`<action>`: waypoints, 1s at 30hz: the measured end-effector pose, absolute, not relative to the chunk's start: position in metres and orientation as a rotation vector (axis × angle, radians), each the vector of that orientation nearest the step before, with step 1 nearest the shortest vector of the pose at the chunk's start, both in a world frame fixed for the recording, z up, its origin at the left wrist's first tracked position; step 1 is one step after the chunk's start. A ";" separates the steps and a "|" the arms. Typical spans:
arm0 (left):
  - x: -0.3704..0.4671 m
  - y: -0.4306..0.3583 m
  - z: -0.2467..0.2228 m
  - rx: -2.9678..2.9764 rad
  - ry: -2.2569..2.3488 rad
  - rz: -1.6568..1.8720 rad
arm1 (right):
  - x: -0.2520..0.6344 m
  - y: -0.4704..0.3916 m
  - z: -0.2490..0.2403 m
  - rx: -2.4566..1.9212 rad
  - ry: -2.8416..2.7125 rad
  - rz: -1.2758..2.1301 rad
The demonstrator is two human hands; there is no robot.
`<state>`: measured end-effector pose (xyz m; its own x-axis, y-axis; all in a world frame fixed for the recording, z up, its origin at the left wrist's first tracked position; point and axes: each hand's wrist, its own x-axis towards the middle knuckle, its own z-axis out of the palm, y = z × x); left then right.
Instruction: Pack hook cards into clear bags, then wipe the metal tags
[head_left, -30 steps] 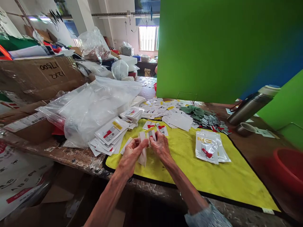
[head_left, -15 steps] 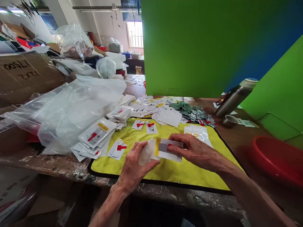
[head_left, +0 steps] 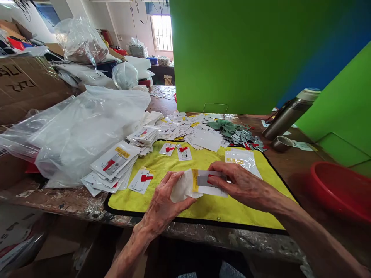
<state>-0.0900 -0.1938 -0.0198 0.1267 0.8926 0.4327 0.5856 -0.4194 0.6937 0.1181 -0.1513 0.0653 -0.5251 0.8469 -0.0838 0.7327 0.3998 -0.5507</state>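
My left hand (head_left: 166,199) grips a white plastic pouch (head_left: 182,186) between thumb and fingers. From the right, my right hand (head_left: 236,178) pinches a printed card (head_left: 213,189) with a yellow band, a grey area and a red tab. The card's left end meets the pouch's mouth; how far it sits inside I cannot tell. Beneath both hands lies a yellow cloth (head_left: 179,210) with a black border. Several cards with red tabs (head_left: 142,181) rest on the cloth. A flat clear pouch (head_left: 243,160) with yellow print is just beyond my right hand.
Stacked filled pouches (head_left: 113,166) and large plastic bags (head_left: 92,127) cover the left side. Loose cards (head_left: 203,137), a green cloth (head_left: 223,125) and grey pieces lie at the back. A steel flask (head_left: 290,116), a cup (head_left: 282,143) and a red basin (head_left: 333,189) stand right.
The view has shifted slightly. Both hands keep their grips, and the pouch and card stay end to end, the pouch's edge now more visible below the card.
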 end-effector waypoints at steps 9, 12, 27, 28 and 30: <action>-0.082 -0.197 -0.020 2.092 1.345 1.095 | 0.109 -0.141 0.069 -1.343 -2.717 1.050; -0.077 -0.197 -0.022 2.082 1.312 1.107 | 0.099 -0.146 0.062 -1.409 -2.572 1.089; -0.074 -0.195 -0.022 1.978 1.302 1.220 | 0.095 -0.150 0.027 -1.256 -1.930 1.283; -0.074 -0.195 -0.021 1.974 1.300 1.211 | 0.095 -0.149 0.025 -1.234 -1.883 1.405; -0.075 -0.197 -0.019 1.957 1.291 1.177 | 0.097 -0.146 0.021 -1.173 -1.877 1.624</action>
